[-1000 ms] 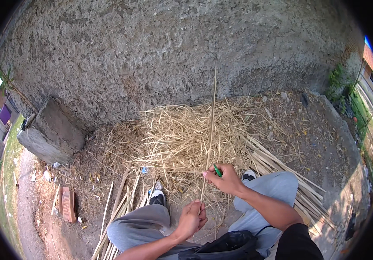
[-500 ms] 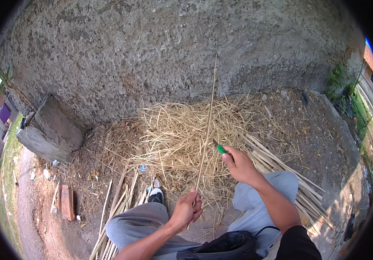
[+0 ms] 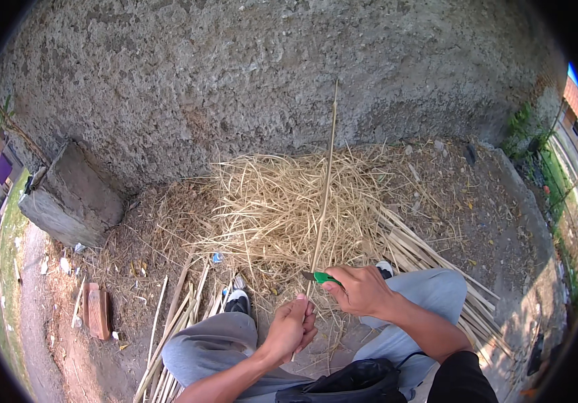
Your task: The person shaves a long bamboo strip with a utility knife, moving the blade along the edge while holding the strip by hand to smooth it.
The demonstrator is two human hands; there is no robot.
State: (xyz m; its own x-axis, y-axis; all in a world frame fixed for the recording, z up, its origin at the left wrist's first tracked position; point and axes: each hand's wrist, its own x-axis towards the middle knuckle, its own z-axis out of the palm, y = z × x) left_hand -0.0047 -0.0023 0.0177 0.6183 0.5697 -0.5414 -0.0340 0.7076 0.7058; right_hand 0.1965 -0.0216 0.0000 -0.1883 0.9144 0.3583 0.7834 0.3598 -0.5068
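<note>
Fingers of the left hand (image 3: 291,329) close around the lower end of a long stalk (image 3: 326,181) rising over the straw (image 3: 282,208); the right hand (image 3: 361,290) grips a green knife (image 3: 320,277) against it.

The person sat with both knees bent and apart, grey trouser legs spread to either side and feet planted ahead. The left forearm came up from the lower edge, bare, angled toward the middle; the left hand (image 3: 291,328) was curled into a closed fist, knuckles up, thumb pressed along the top. The right arm, in a dark short sleeve, reached in from the lower right across the right knee; the right hand (image 3: 361,290) was clenched too, back of the hand upward, just beside and slightly above the left
</note>
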